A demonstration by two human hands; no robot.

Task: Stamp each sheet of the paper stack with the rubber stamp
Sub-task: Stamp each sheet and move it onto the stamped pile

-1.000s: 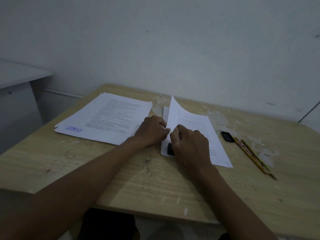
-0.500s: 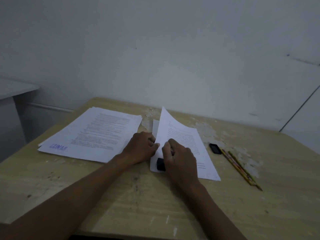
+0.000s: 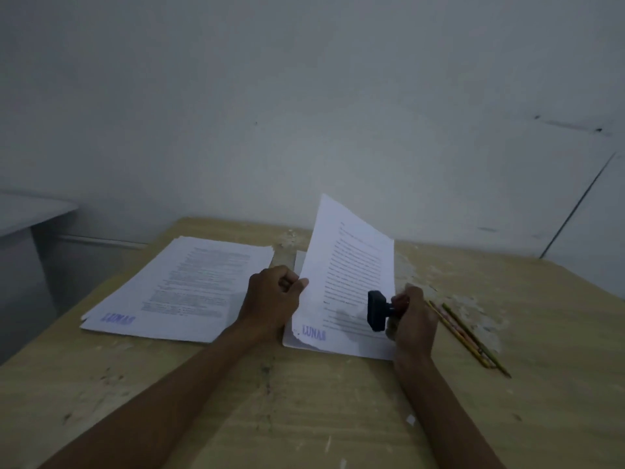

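Rubber stamp, black, is gripped by its handle in the curled right hand, turned sideways above the stamped top sheet. Left hand pinches that sheet's left edge, lifting it. Finished pile lies at nine o'clock on the desk.

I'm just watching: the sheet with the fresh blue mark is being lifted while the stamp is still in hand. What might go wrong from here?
Three risks, as guesses:
1. The blue LUNAS mark may be wet; laying the lifted sheet on the stamped pile might smear it.
2. The left hand pinches only one edge, so the sheet may crease or slip.
3. The rubber stamp in the right hand hangs close over the page and might leave a stray mark.
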